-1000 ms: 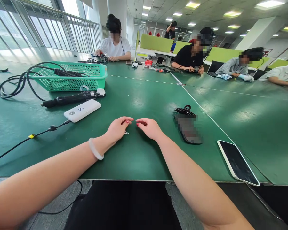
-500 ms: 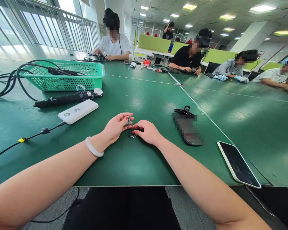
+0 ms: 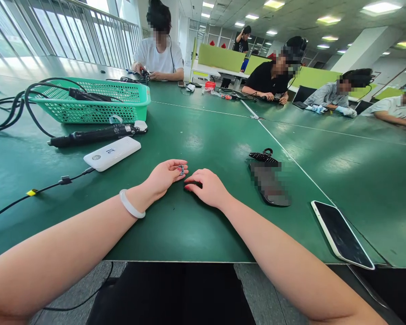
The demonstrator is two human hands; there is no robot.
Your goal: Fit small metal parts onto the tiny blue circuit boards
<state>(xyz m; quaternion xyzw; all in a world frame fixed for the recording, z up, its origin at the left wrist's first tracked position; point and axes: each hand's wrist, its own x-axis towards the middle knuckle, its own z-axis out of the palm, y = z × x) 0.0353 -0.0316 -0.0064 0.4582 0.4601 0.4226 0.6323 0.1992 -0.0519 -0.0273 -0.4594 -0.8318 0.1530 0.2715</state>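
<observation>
My left hand (image 3: 163,179) pinches a small blue-grey part with metal bits (image 3: 181,169) between thumb and fingers, just above the table; it looks like a tiny electronic module. My right hand (image 3: 207,187) rests low over the green table (image 3: 196,234), close beside the left fingertips. Its thumb and forefinger are curled together near the surface, with something dark at their tips, too small to name. A white bracelet (image 3: 131,205) circles my left wrist.
A white power bank (image 3: 112,154) with a cable, a black pen-shaped tool (image 3: 91,135) and a green basket (image 3: 98,115) stand at left. To the right lie a black hair claw (image 3: 264,156), a dark, blurred flat object (image 3: 270,185) and a phone (image 3: 341,234). Several people sit across the table.
The small metal pieces by my right thumb are no longer visible on the table. The part in my left hand has turned slightly. The view has shifted a little.
</observation>
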